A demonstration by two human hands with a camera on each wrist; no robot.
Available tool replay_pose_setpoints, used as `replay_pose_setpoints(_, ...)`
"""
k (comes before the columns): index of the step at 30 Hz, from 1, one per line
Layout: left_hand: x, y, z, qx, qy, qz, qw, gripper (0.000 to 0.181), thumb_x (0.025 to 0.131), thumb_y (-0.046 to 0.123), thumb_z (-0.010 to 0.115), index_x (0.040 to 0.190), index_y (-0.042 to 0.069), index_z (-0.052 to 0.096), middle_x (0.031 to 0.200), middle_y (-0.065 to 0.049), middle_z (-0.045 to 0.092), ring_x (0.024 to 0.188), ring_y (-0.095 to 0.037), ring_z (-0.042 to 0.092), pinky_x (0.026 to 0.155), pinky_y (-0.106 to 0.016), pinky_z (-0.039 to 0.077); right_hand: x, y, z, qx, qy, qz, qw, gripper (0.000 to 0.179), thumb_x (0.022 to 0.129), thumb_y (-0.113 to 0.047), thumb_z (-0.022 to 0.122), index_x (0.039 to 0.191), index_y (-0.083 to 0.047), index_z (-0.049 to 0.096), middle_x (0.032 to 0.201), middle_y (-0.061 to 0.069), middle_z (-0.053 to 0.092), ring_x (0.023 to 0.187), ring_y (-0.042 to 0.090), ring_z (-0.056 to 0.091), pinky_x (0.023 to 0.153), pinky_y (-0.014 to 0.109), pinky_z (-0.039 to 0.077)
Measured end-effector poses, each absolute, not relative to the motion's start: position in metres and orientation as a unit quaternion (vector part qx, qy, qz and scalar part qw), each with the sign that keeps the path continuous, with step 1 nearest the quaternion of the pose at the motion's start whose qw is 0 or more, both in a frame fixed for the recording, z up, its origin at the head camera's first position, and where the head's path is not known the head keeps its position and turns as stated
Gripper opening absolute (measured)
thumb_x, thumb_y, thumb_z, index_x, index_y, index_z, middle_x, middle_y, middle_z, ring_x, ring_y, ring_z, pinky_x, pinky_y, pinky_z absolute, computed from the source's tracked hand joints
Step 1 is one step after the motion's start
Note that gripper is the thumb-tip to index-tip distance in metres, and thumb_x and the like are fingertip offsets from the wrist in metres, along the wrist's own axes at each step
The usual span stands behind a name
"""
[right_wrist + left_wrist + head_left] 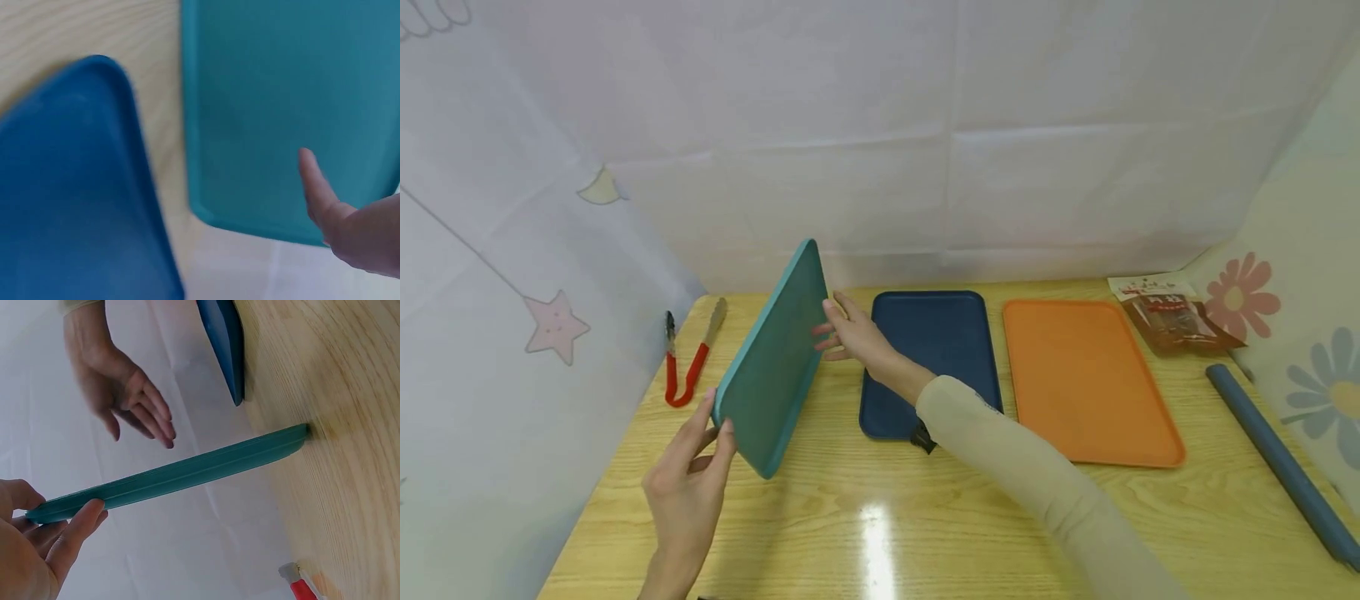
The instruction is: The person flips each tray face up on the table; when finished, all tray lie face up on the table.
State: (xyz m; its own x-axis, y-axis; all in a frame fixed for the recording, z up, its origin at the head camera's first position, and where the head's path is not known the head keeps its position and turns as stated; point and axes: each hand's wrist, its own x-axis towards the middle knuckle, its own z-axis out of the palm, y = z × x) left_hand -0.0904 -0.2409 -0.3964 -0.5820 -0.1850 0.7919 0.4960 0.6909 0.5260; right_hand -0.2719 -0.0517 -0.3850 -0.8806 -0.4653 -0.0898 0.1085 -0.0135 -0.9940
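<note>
A teal tray [778,358] stands tilted up on its long edge over the left part of the table. My left hand [688,475] pinches its near upper corner between thumb and fingers; the left wrist view shows the tray [169,477] edge-on, its lower edge at the wood. On the tray's right side my right hand [859,335] reaches in with fingers spread and extended, holding nothing. A gap shows between that hand [128,394] and the tray's face in the left wrist view. In the right wrist view the hand [356,228] is in front of the teal surface [281,112].
A dark blue tray [925,333] lies right of the teal one, with a small black object [922,437] at its near edge. Further right are an orange tray [1090,383], a brown food packet [1176,321] and a grey-blue roll [1277,458]. Red-handled tongs [688,375] lie left.
</note>
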Motion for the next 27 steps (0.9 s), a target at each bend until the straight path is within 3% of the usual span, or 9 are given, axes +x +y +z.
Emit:
replay_pose_setpoints(8,-0.087,-0.248,-0.396,-0.038,-0.78,-0.479,0.401,0.053,0.082,-0.016,0.064,0.131,0.004,0.06,0.124,-0.019,0.062,0.081,-0.003,0.07,0.056,-0.019,0.054,-0.267,-0.05,-0.421,-0.116,0.701,-0.641,0.29,0.066,0.103,-0.041,0.042,0.154,-0.006,0.019,0.141,0.025,0.045,0.12,0.038,0.054,0.096,0.044,0.048)
replay_pose_setpoints(13,-0.087,-0.254,-0.397,0.015,-0.758,-0.529,0.38,0.049,0.088,-0.009,0.062,0.133,0.008,0.057,0.135,-0.014,0.056,0.082,-0.008,0.071,0.056,-0.025,0.056,-0.258,-0.053,-0.43,-0.113,0.714,-0.613,0.319,0.065,0.103,-0.042,0.041,0.153,-0.005,0.022,0.145,0.023,0.04,0.124,0.039,0.05,0.098,0.046,0.047)
replay_pose_setpoints(17,-0.088,-0.259,-0.397,0.05,-0.706,-0.6,0.374,0.043,0.088,-0.007,0.063,0.13,0.005,0.059,0.136,-0.015,0.055,0.083,-0.012,0.071,0.054,-0.029,0.055,-0.255,-0.055,-0.438,-0.099,0.722,-0.598,0.333,0.067,0.103,-0.04,0.043,0.154,-0.005,0.018,0.15,0.018,0.035,0.125,0.037,0.05,0.1,0.047,0.044)
replay_pose_setpoints(27,-0.093,-0.271,-0.396,0.138,-0.595,-0.709,0.351,0.048,0.084,-0.005,0.069,0.13,0.007,0.06,0.136,-0.024,0.05,0.087,-0.019,0.071,0.049,-0.034,0.055,-0.251,-0.06,-0.454,-0.065,0.702,-0.619,0.345,0.065,0.099,-0.018,0.054,0.153,-0.001,0.021,0.142,0.019,0.046,0.127,0.034,0.049,0.1,0.046,0.045)
